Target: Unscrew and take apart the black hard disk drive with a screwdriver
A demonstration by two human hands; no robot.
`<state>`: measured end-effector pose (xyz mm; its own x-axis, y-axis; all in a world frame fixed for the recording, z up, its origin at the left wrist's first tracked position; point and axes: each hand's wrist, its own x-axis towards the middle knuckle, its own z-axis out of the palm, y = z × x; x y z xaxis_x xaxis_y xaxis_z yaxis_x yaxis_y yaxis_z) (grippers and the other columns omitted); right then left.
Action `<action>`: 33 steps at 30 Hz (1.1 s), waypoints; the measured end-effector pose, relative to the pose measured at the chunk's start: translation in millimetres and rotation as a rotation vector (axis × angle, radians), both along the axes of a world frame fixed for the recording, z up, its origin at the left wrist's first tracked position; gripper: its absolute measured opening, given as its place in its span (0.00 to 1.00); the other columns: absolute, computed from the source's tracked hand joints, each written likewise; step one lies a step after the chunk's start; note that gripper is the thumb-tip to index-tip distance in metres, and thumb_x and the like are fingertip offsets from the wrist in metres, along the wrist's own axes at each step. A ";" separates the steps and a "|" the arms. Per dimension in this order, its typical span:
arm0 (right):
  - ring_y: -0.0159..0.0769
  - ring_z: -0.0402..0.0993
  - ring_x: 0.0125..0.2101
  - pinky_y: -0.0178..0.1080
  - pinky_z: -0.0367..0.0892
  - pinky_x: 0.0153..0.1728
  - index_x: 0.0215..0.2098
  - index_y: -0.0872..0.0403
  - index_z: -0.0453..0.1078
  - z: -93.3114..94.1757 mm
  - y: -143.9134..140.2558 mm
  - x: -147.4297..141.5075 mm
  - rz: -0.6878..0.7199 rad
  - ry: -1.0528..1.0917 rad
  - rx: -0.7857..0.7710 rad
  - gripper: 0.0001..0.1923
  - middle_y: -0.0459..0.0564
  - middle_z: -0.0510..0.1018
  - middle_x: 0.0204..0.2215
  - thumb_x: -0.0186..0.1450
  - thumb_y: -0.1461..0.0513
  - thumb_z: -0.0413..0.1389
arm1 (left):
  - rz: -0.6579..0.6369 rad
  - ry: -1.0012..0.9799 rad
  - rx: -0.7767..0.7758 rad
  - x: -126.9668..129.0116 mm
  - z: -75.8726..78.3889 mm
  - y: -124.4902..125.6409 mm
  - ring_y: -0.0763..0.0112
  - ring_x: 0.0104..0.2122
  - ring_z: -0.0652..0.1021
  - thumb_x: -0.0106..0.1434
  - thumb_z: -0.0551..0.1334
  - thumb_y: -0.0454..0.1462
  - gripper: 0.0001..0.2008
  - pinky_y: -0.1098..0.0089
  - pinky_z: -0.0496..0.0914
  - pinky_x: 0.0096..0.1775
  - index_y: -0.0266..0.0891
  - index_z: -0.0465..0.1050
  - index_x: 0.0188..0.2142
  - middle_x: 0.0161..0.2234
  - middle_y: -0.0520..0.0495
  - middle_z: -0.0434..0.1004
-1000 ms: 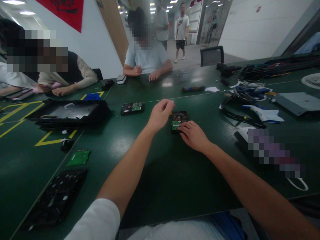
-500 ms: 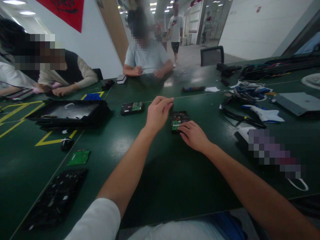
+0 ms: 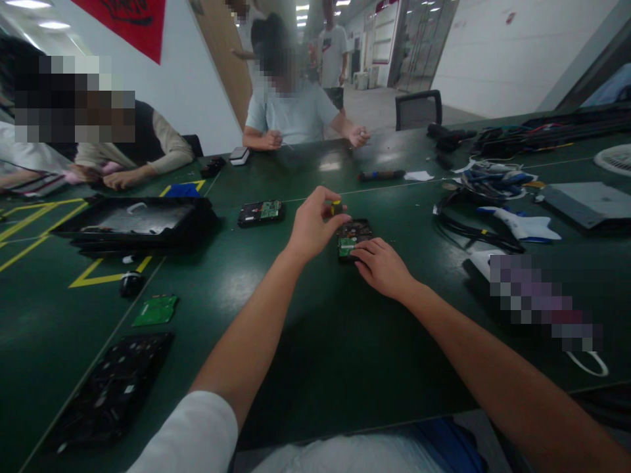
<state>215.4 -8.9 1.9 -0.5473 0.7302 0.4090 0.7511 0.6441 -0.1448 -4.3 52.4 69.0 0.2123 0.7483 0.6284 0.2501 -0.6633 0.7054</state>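
Note:
A hard drive (image 3: 355, 230) with a green circuit board lies on the green table in front of me. My right hand (image 3: 382, 266) holds it steady, fingers resting over its near right part. Over the drive's far left corner is my left hand (image 3: 318, 225), thumb and fingers closed round a small screwdriver (image 3: 337, 207). Only its yellow and dark handle top shows; the shaft and tip are hidden. Left of my hands lies a second hard drive (image 3: 260, 213), its green board facing up.
At left are a stacked black tray (image 3: 142, 220), a loose green circuit board (image 3: 156, 310) and a black plastic panel (image 3: 111, 391). On the right lie cables (image 3: 473, 226), a white-and-blue cloth piece (image 3: 525, 225) and a grey metal box (image 3: 586, 203). A person (image 3: 290, 112) sits opposite.
My left hand's fingers have re-gripped, and the screwdriver's yellow top has come into view. My right hand stays put. The person opposite has moved a hand outward, to the right of my view.

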 end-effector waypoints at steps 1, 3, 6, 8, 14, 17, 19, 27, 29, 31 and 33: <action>0.53 0.72 0.54 0.57 0.69 0.55 0.57 0.55 0.77 0.0 0.0 0.1 0.001 -0.002 0.002 0.15 0.61 0.79 0.56 0.75 0.63 0.54 | 0.002 0.017 0.010 -0.5 1.8 -0.8 0.66 0.46 0.85 0.65 0.71 0.31 0.17 0.65 0.81 0.47 0.44 0.71 0.50 0.49 0.47 0.80; 0.53 0.72 0.54 0.57 0.69 0.55 0.56 0.55 0.78 0.2 -0.1 0.2 0.003 -0.001 0.005 0.15 0.61 0.79 0.56 0.76 0.63 0.54 | 0.039 0.079 0.047 -2.0 6.1 -2.8 0.67 0.46 0.84 0.66 0.70 0.30 0.16 0.66 0.80 0.46 0.44 0.74 0.51 0.50 0.46 0.79; 0.53 0.72 0.53 0.57 0.70 0.54 0.56 0.54 0.78 0.3 -0.1 0.1 0.002 0.008 0.002 0.15 0.61 0.80 0.55 0.75 0.63 0.54 | 0.117 0.193 0.128 -4.7 10.6 -4.5 0.67 0.47 0.82 0.66 0.68 0.28 0.17 0.66 0.79 0.47 0.44 0.77 0.53 0.53 0.44 0.78; 0.53 0.72 0.53 0.56 0.70 0.54 0.56 0.55 0.78 0.3 0.0 -0.1 0.001 0.013 -0.001 0.15 0.61 0.80 0.55 0.75 0.63 0.55 | 0.153 0.239 0.168 -5.8 10.4 -4.0 0.66 0.48 0.81 0.68 0.66 0.28 0.19 0.65 0.78 0.49 0.44 0.77 0.56 0.53 0.44 0.79; 0.53 0.72 0.54 0.56 0.69 0.56 0.56 0.55 0.78 1.5 0.1 -0.7 0.003 0.004 0.000 0.15 0.61 0.80 0.55 0.75 0.63 0.55 | 0.228 0.266 0.119 -3.2 0.0 -1.0 0.58 0.49 0.85 0.66 0.73 0.36 0.24 0.57 0.77 0.55 0.42 0.73 0.60 0.52 0.41 0.84; 0.53 0.72 0.54 0.56 0.70 0.55 0.56 0.56 0.78 2.3 0.3 -0.3 0.005 0.001 -0.004 0.14 0.61 0.80 0.55 0.75 0.63 0.56 | 0.224 0.203 0.074 0.0 -4.8 -0.8 0.57 0.51 0.85 0.66 0.74 0.38 0.26 0.57 0.78 0.54 0.44 0.70 0.59 0.53 0.41 0.84; 0.53 0.73 0.54 0.56 0.70 0.55 0.56 0.54 0.78 2.3 0.4 0.1 0.008 0.006 -0.004 0.14 0.60 0.80 0.55 0.75 0.63 0.57 | 0.205 0.174 0.085 1.6 -5.7 -1.2 0.58 0.51 0.85 0.67 0.73 0.36 0.24 0.57 0.78 0.55 0.46 0.69 0.59 0.55 0.42 0.83; 0.54 0.73 0.54 0.58 0.70 0.57 0.58 0.57 0.76 2.0 -0.5 -0.5 -0.006 -0.008 -0.006 0.16 0.62 0.80 0.56 0.74 0.63 0.57 | 0.222 0.300 0.213 -0.8 4.3 -5.2 0.60 0.52 0.81 0.70 0.66 0.30 0.19 0.59 0.78 0.54 0.46 0.76 0.58 0.55 0.42 0.78; 0.54 0.73 0.54 0.58 0.70 0.57 0.60 0.57 0.75 1.9 -0.5 -0.7 -0.017 -0.007 -0.009 0.18 0.62 0.80 0.56 0.74 0.63 0.58 | 0.241 0.332 0.194 -2.3 4.5 -5.1 0.59 0.52 0.81 0.71 0.65 0.30 0.21 0.58 0.77 0.54 0.47 0.75 0.60 0.56 0.42 0.79; 0.54 0.72 0.54 0.58 0.70 0.57 0.61 0.56 0.75 1.4 -0.4 -0.5 -0.020 -0.007 -0.005 0.18 0.62 0.80 0.57 0.74 0.63 0.57 | 0.248 0.348 0.187 -3.0 3.4 -4.5 0.58 0.54 0.81 0.70 0.66 0.31 0.22 0.57 0.77 0.55 0.47 0.74 0.61 0.57 0.42 0.80; 0.54 0.72 0.55 0.57 0.70 0.57 0.60 0.56 0.76 0.9 -0.2 0.0 -0.015 -0.009 0.001 0.17 0.61 0.80 0.57 0.74 0.63 0.57 | 0.258 0.348 0.176 -2.7 2.4 -4.4 0.56 0.54 0.81 0.69 0.68 0.33 0.22 0.57 0.76 0.55 0.47 0.73 0.61 0.57 0.41 0.81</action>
<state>215.4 -9.1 2.8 -0.5400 0.7379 0.4050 0.7620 0.6329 -0.1373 -6.9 48.1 71.5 0.2542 0.6926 0.6751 0.6245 -0.6505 0.4323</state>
